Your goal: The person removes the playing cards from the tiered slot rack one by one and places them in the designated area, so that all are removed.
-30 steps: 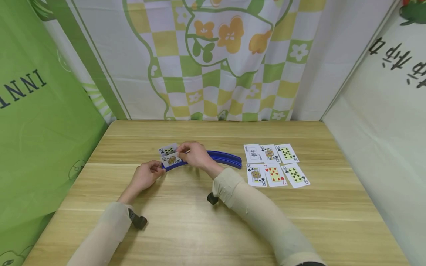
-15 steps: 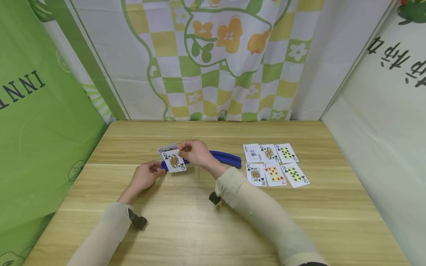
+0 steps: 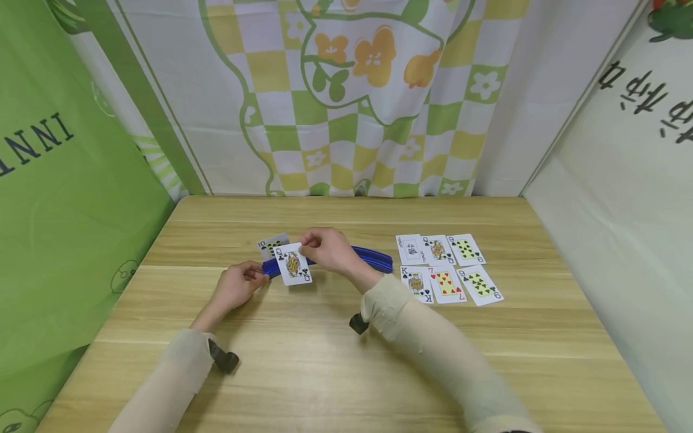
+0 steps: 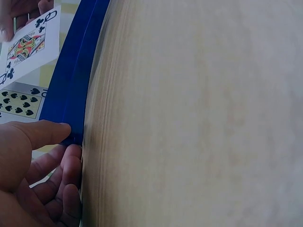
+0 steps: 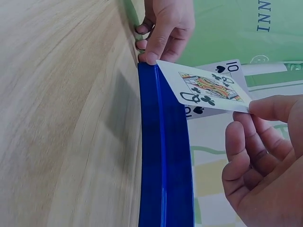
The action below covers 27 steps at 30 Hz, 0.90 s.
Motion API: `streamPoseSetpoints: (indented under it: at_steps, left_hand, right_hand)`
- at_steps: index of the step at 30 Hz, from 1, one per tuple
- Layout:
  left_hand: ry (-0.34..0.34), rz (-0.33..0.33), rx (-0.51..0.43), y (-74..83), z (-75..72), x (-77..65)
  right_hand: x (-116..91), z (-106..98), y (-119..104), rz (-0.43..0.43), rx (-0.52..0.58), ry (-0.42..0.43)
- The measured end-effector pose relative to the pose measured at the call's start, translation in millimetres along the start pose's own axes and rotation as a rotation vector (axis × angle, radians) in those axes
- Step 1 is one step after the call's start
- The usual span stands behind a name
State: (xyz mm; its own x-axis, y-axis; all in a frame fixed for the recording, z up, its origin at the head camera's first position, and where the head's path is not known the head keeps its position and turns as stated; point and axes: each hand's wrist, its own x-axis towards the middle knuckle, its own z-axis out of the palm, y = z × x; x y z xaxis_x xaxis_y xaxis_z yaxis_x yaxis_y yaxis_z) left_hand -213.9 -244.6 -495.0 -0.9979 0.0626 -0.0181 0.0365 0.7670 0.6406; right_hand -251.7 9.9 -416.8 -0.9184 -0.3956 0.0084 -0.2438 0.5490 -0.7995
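A curved blue card holder (image 3: 373, 258) stands on the table. My left hand (image 3: 236, 287) pinches its left end between thumb and fingers, as the left wrist view shows. My right hand (image 3: 331, 251) pinches the queen of clubs (image 3: 294, 266) by an upper corner. In the right wrist view that queen of clubs (image 5: 203, 90) is tilted above the holder (image 5: 165, 161), in front of the ten of spades. The ten of spades (image 3: 272, 245) stands at the holder's left part, its lower portion hidden.
Right of the holder, several face-up cards lie in two rows on the wooden table (image 3: 303, 361). A king (image 3: 415, 284), a seven of hearts (image 3: 447, 285) and a nine of clubs (image 3: 480, 285) form the nearer row. Printed cloths (image 3: 373, 144) hang behind and at both sides.
My right hand has lifted the queen of clubs from low against the holder's left part and moved it a little right, uncovering more of the ten of spades. My left hand stays put.
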Motion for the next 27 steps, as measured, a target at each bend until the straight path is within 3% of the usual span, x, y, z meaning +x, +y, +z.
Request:
streamPoseSetpoints:
  at_steps: [27]
  left_hand:
    - [-0.017, -0.010, -0.005, 2.3, -2.1, -2.9]
  right_hand:
    - [-25, -39, 24, 0.070, 0.081, 0.019]
